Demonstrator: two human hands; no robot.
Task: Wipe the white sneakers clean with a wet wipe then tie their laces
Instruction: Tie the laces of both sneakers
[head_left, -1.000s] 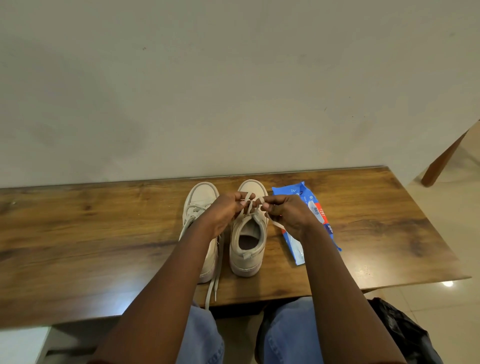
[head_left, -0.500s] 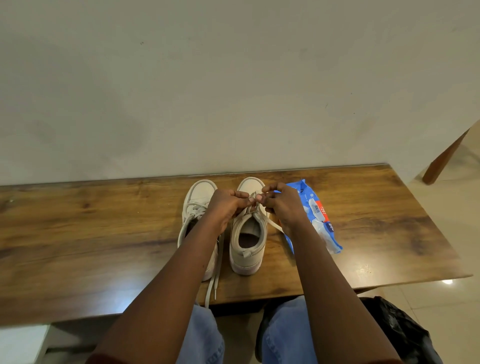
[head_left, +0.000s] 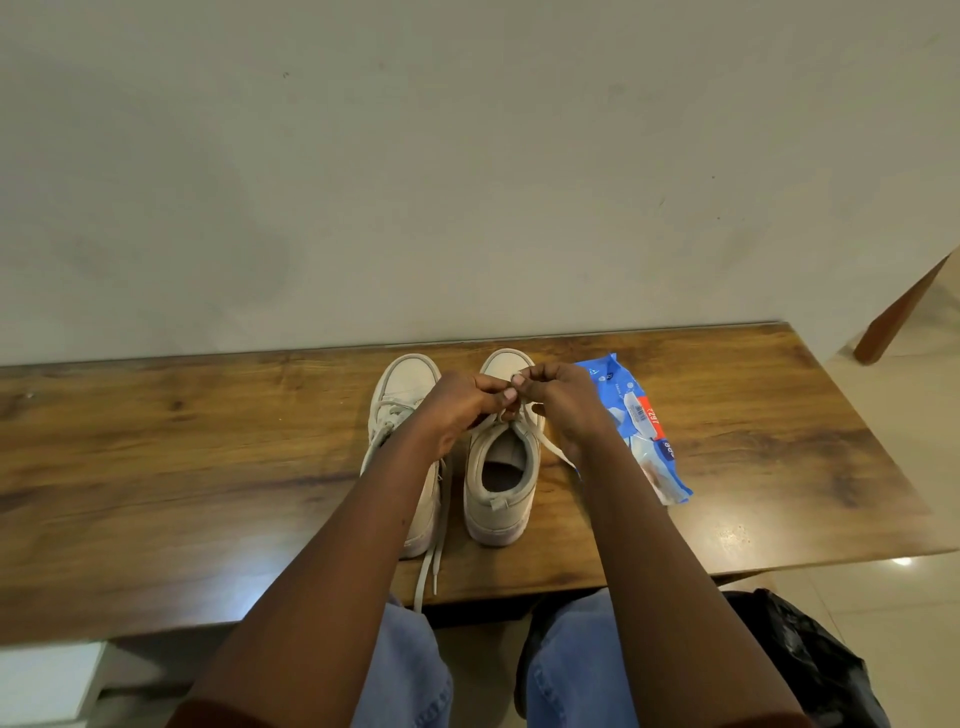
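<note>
The right-side sneaker (head_left: 498, 512) stands on the bench (head_left: 156, 467), heel toward me and toe toward the wall. Its laces (head_left: 555, 453) are gathered just above the tongue. Both hands are curled there. The left hand (head_left: 457, 408) and the right hand (head_left: 563, 402) each pinch lace between thumb and fingertips, knuckles nearly touching. The fingers hide the crossing, so I cannot tell whether a loop is formed yet.

To do this step well, I judge I should keep both pinches low near the eyelets and hold even tension. I would draw the bow out sideways rather than upward, so the light shoe neither lifts nor skids. One free end trails to the right under my wrist, and I would watch that it doesn't snag.

The other sneaker (head_left: 402, 382) sits just beside it on the left. Its loose laces (head_left: 430, 569) hang over the bench's near edge. The blue wipe pack (head_left: 644, 431) lies near my right forearm. The wall (head_left: 467, 182) is close behind the toes, so my pulling room is sideways and toward me, with bare bench well out to the left.
</note>
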